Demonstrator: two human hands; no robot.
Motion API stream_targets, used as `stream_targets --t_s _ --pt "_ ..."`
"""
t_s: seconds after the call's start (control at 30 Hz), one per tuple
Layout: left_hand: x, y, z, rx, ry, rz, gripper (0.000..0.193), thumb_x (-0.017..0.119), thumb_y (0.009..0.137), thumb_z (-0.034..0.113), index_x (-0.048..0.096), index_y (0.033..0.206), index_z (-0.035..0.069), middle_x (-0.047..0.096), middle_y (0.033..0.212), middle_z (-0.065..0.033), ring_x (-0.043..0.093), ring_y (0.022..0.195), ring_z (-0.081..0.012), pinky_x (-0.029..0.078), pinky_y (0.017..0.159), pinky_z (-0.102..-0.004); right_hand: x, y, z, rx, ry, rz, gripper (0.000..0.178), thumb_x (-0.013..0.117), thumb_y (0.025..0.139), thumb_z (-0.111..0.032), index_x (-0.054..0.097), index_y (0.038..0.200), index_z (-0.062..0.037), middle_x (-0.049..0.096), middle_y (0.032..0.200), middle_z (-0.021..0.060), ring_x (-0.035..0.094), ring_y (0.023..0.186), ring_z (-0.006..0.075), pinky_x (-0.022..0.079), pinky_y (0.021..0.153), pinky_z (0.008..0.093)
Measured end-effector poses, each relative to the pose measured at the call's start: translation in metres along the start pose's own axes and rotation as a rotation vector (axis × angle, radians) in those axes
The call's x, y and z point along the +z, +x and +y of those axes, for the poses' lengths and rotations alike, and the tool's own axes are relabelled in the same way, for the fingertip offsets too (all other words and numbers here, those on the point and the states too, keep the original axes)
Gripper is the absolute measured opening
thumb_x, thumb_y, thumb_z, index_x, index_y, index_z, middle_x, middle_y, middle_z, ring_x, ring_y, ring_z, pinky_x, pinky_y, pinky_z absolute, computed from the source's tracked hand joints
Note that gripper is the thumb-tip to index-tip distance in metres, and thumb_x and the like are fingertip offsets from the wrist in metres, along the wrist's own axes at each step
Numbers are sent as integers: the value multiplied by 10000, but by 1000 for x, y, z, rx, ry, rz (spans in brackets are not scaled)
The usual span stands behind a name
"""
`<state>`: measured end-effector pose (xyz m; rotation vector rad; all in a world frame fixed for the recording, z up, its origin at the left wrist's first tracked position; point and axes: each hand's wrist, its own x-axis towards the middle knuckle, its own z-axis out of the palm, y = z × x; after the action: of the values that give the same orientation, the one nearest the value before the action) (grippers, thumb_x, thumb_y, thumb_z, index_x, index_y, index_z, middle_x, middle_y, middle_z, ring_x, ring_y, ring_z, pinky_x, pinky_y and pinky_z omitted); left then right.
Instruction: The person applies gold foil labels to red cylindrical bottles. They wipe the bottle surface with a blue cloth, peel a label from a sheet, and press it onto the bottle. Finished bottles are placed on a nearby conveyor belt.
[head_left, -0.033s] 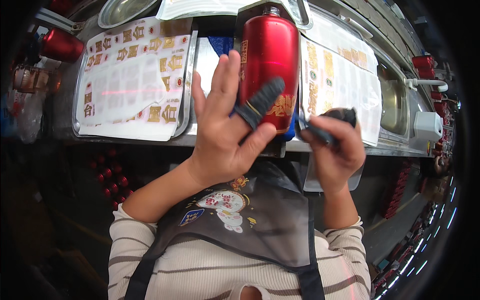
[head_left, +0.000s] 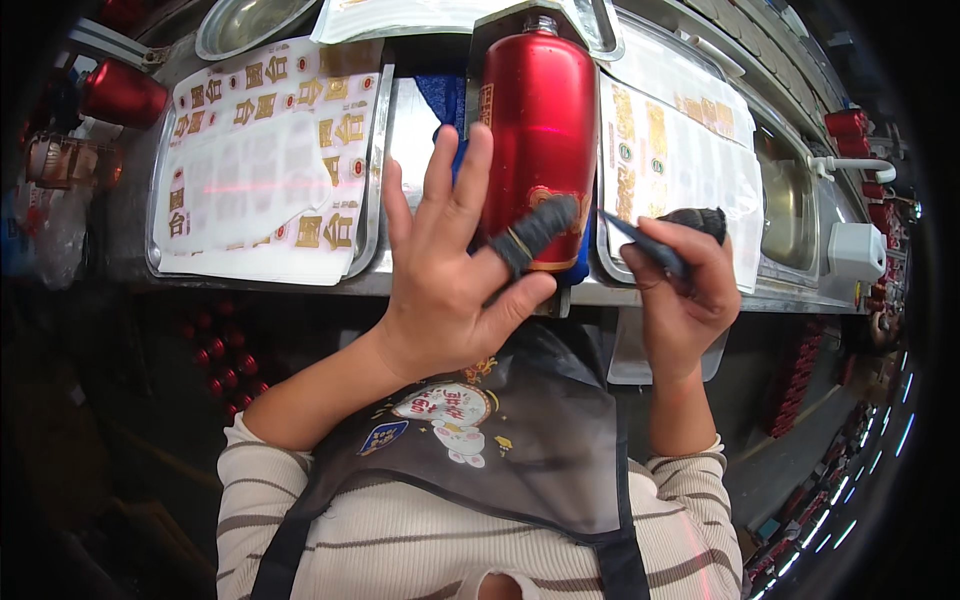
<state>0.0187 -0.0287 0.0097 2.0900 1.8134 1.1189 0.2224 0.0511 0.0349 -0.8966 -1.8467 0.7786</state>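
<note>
A glossy red bottle [head_left: 540, 120] lies on its back in a dark holder, neck pointing away from me. My left hand [head_left: 437, 290] is open, fingers spread, over the bottle's lower left side. Its index finger, in a dark finger cover [head_left: 535, 232] with a band round it, touches a gold and red decal near the bottle's base and partly hides it. Just right of the bottle, my right hand [head_left: 695, 290] pinches dark pointed tweezers [head_left: 650, 246], their tip close to the bottle's side. A dark cover also wraps a right-hand finger.
Metal trays with gold-printed decal sheets lie left [head_left: 250, 190] and right [head_left: 690, 170] of the bottle. Blue cloth [head_left: 440, 100] shows beside the holder. At the right are a sink [head_left: 790, 210], a white tap [head_left: 855, 168] and a white jug [head_left: 857, 250]. Another red bottle [head_left: 122, 92] lies far left.
My left index finger has moved toward the bottle's base and right edge. My right hand has shifted slightly right with the tweezers, and the gold decal's outline looks different.
</note>
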Motion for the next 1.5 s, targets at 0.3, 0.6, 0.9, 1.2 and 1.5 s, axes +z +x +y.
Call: stream_targets --t_s 0.3,0.6,0.9,1.2,1.5 --pt "1 -9 -10 -52 75 29 713 854 695 323 626 1334 103 285 1564 -302 237 1470 -459 55 1141 -657 32 36 -6 -31 58 -184 199 766 786 -51 699 972 -31 681 842 95 636 776 214 492 692 298" --pt "18 17 3 98 -45 22 923 857 643 208 456 1454 26 310 1581 -228 264 1490 -360 61 1151 -638 13 8 6 -196 91 -207 273 738 744 44 732 997 -57 694 927 116 644 773 239 527 769 318" --pt "18 10 -11 -18 -97 40 1134 889 685 300 220 1523 -68 420 1501 -248 438 1380 -376 95 1179 -599 15 9 2 20 234 -179 312 817 732 13 706 1015 -54 630 808 62 605 741 141 495 691 270" --pt "16 0 -27 -168 -239 -48 1038 861 744 274 249 1521 -42 381 1529 -252 379 1403 -415 111 1200 -538 15 15 6 307 390 -168 262 778 799 10 671 1036 -25 664 899 85 617 779 116 490 737 228" --pt "9 1 -33 -238 -256 -188 842 828 763 255 409 1451 8 436 1471 -246 349 1407 -445 58 1169 -620 16 19 35 91 75 117 238 746 761 52 700 985 -15 629 795 66 610 695 177 506 655 274"
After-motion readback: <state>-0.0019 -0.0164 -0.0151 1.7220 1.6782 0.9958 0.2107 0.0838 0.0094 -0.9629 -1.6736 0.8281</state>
